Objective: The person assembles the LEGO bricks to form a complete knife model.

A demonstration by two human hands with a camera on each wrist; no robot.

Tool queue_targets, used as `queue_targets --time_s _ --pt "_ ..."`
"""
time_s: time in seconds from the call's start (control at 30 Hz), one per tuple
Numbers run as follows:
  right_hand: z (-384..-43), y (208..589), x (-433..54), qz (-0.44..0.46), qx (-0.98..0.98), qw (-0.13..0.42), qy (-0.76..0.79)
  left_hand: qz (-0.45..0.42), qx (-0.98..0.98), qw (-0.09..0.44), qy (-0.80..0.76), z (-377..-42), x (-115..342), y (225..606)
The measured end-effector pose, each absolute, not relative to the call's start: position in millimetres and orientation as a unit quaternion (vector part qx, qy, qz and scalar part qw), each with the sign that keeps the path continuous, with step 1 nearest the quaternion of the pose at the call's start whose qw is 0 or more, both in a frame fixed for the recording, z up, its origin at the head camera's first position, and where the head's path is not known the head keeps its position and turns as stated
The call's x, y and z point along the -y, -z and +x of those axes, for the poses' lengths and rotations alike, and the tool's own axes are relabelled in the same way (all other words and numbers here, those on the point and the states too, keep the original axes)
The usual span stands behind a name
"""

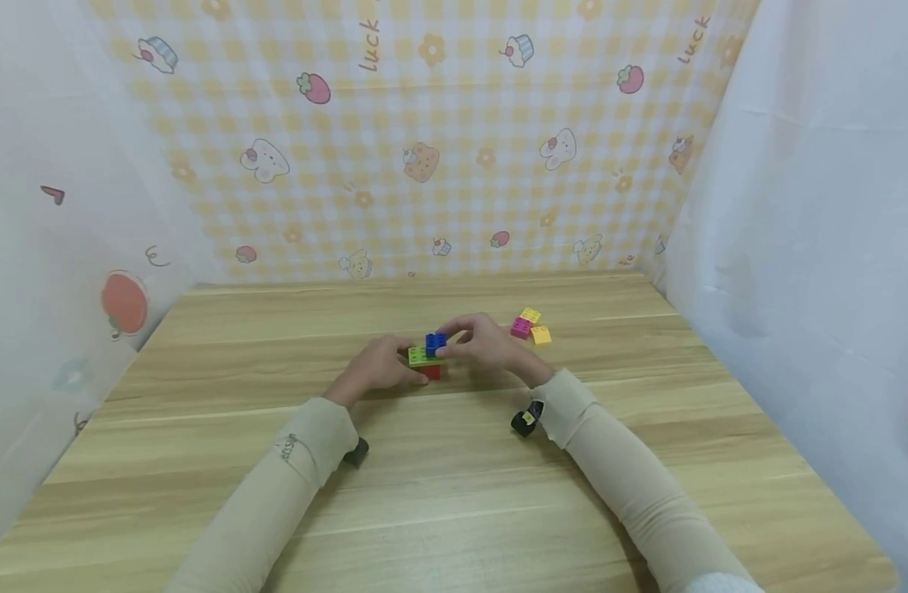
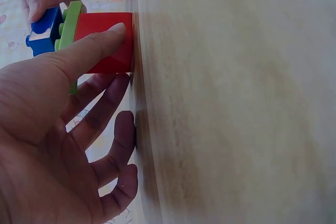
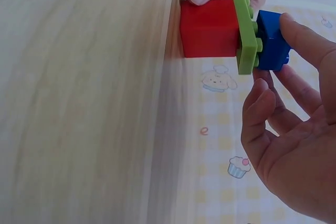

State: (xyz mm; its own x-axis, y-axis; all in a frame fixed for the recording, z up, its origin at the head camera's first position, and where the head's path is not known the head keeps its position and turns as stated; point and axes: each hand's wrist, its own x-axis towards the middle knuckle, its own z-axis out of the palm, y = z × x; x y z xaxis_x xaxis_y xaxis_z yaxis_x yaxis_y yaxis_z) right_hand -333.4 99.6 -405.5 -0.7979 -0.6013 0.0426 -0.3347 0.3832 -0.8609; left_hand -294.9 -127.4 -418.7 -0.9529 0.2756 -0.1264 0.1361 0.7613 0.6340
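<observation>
A red brick (image 3: 210,27) stands on the table with a light green plate (image 3: 244,30) on top of it. My left hand (image 1: 381,363) grips the red brick from the left, its thumb flat along one side. Above the plate's right part is a blue brick (image 3: 272,39), pinched between the thumb and fingers of my right hand (image 1: 487,342). The blue brick looks slightly tilted against the plate's studs in the right wrist view; I cannot tell whether it is pressed fully down.
Right of the hands lie a magenta brick (image 1: 521,328) and two yellow plates, one behind it (image 1: 531,315) and one beside it (image 1: 541,334). The wooden table (image 1: 439,494) meets a patterned cloth (image 1: 424,107) at the back. Each wrist wears a small black camera (image 1: 524,422).
</observation>
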Motion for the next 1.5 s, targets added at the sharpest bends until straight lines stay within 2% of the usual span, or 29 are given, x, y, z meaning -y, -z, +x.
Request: queue_targets --time_s 0.77,1.5 --pt "-330 407 -89 -0.297 -0.816 0.132 0.477 0.119 -0.929 0.101 -0.337 -295 126 418" --pt "-330 405 -85 -0.271 -0.829 0.132 0.472 0.120 -0.927 0.108 -0.339 -294 127 418"
